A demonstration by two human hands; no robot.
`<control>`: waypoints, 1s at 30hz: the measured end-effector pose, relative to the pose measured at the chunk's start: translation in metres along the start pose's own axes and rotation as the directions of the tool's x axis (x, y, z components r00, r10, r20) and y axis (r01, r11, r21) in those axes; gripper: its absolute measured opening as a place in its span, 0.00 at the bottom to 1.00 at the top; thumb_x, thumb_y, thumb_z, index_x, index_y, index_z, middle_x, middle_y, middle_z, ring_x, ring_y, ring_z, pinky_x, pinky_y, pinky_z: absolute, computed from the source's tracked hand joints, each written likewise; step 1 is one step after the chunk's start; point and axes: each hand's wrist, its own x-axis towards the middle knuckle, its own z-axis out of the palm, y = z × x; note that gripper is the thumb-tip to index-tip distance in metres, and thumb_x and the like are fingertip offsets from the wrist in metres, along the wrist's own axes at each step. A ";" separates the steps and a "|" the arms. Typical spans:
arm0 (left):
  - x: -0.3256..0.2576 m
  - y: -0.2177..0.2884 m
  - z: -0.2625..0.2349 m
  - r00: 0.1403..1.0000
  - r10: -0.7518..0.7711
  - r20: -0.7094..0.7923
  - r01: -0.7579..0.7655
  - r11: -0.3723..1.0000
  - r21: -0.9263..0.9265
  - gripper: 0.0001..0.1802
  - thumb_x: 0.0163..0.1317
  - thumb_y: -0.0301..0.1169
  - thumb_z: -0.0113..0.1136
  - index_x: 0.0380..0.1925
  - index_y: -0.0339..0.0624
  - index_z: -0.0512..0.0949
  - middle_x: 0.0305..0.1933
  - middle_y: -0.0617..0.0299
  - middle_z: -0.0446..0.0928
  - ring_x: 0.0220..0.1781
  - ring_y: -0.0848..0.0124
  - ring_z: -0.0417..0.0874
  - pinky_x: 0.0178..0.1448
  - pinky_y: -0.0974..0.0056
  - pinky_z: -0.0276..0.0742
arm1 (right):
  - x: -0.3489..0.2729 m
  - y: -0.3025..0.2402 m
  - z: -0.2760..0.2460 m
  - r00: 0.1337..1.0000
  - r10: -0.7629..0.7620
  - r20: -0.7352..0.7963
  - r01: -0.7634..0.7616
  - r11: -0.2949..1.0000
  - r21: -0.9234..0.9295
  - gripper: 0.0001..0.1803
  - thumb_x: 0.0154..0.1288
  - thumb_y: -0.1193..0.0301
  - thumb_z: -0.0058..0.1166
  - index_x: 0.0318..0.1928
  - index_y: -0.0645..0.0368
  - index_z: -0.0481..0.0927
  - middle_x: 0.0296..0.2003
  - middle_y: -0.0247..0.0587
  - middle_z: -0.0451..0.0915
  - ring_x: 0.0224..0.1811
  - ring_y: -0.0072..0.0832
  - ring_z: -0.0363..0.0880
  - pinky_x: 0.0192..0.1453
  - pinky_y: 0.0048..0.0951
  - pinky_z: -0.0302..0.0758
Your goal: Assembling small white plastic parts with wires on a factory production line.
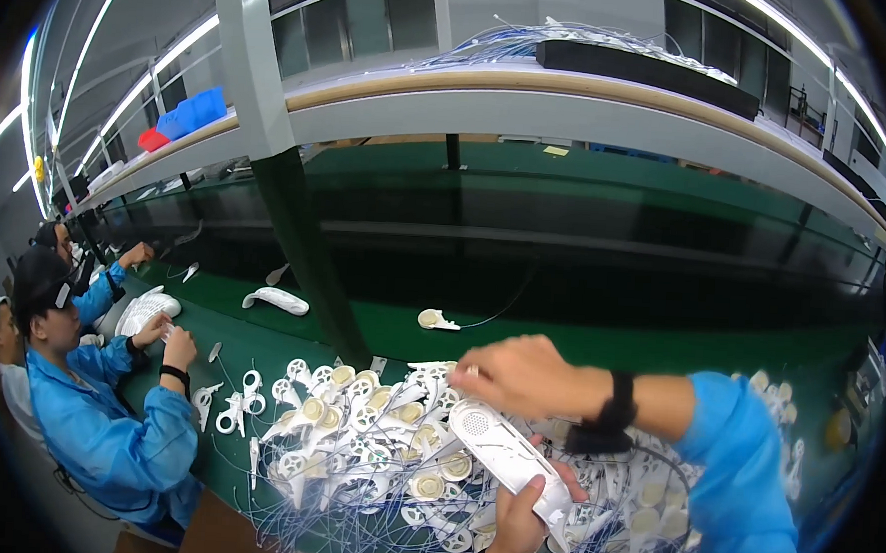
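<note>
My left hand (519,516) grips a long white plastic housing (509,457) from below, thumb on its near end. A round patch of small holes shows at the housing's far end, and its inner side faces up. Just above that far end is my right hand (520,375), its fingers bent together; what they hold, if anything, is too small to name. Under both hands spreads a heap of white plastic parts (356,412) with cream round discs and thin blue-white wires (350,522).
A white part with a wire (438,320) and a curved white shell (275,300) lie farther back on the green surface. A green post (309,249) rises to a shelf (572,113) bearing wires. At left, co-workers in blue sleeves (114,430) handle parts.
</note>
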 end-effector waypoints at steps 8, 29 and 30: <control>-0.003 0.005 -0.003 0.983 -0.182 0.026 0.184 0.964 -0.194 0.35 0.62 0.29 0.45 0.68 0.30 0.50 0.43 0.38 0.76 0.41 0.49 0.83 0.51 0.48 0.78 | 0.104 0.116 0.064 0.965 0.261 -0.021 -0.261 0.955 -0.137 0.19 0.59 0.57 0.60 0.48 0.53 0.83 0.46 0.48 0.82 0.51 0.41 0.80 0.53 0.41 0.76; -0.005 0.003 -0.012 0.978 -0.208 0.021 0.209 0.966 -0.154 0.32 0.62 0.28 0.43 0.66 0.28 0.52 0.42 0.40 0.76 0.42 0.51 0.82 0.51 0.51 0.77 | 0.061 0.142 0.029 0.962 0.155 -0.225 -0.225 0.918 -0.328 0.15 0.65 0.66 0.52 0.48 0.60 0.77 0.31 0.52 0.83 0.35 0.48 0.83 0.40 0.46 0.79; -0.004 0.003 -0.012 0.981 -0.196 0.017 0.196 0.968 -0.157 0.32 0.62 0.28 0.43 0.66 0.28 0.52 0.42 0.40 0.76 0.42 0.51 0.82 0.51 0.51 0.77 | 0.049 0.134 0.007 0.956 0.129 -0.262 -0.209 0.928 -0.308 0.13 0.66 0.65 0.52 0.48 0.58 0.77 0.33 0.51 0.83 0.37 0.49 0.82 0.41 0.46 0.78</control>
